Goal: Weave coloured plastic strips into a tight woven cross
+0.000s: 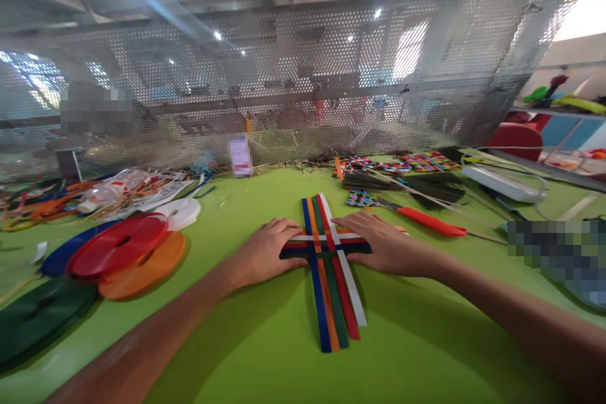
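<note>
Several coloured strips [331,290], blue, orange, green, red and white, lie side by side on the green table [265,353], crossed by shorter strips woven through them. My left hand [265,251] lies flat on the left ends of the crossing strips, fingers stretched out. My right hand [379,241] presses flat on their right ends, fingertips at the white strip.
Rolls of red [118,246], orange [146,274], white [182,211], blue and dark green [38,315] tape lie at the left. Red-handled scissors [426,221] sit just right of my right hand. Woven mats [416,163] and loose scraps lie along a perforated metal screen [303,76] behind.
</note>
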Demonstrator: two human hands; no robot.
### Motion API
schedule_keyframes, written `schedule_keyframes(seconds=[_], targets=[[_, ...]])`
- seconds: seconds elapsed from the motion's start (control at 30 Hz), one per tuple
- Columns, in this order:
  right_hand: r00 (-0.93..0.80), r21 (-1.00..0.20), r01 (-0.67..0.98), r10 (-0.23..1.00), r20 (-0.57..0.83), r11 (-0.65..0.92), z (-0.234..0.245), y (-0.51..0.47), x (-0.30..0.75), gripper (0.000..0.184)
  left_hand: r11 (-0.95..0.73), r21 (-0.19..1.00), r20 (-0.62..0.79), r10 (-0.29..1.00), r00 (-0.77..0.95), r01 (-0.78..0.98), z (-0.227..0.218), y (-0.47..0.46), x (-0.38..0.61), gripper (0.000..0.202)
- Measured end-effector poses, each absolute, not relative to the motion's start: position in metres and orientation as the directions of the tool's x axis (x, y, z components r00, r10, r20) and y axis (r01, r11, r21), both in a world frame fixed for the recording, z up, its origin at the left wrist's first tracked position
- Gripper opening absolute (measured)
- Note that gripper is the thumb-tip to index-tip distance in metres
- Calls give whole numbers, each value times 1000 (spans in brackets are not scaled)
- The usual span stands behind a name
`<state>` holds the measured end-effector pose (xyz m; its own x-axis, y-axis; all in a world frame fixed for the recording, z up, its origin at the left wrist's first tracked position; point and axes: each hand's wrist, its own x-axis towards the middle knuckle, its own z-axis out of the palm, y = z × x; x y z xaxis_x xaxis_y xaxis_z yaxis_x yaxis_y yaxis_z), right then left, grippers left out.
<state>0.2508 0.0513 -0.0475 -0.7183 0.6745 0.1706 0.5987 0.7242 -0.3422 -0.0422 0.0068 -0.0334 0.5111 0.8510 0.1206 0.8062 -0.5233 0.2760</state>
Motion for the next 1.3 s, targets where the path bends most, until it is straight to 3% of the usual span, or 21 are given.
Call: schedule_keyframes(seconds=[0.27, 1.3], targets=[[-741, -380, 527, 630, 234, 761, -57, 59, 250, 48, -548, 303, 143, 835, 532, 779, -33, 9, -41, 59], [-748, -418, 487, 613, 254, 767, -58, 60, 251, 45, -576, 279, 162, 817, 553, 768, -34, 9, -39, 54]])
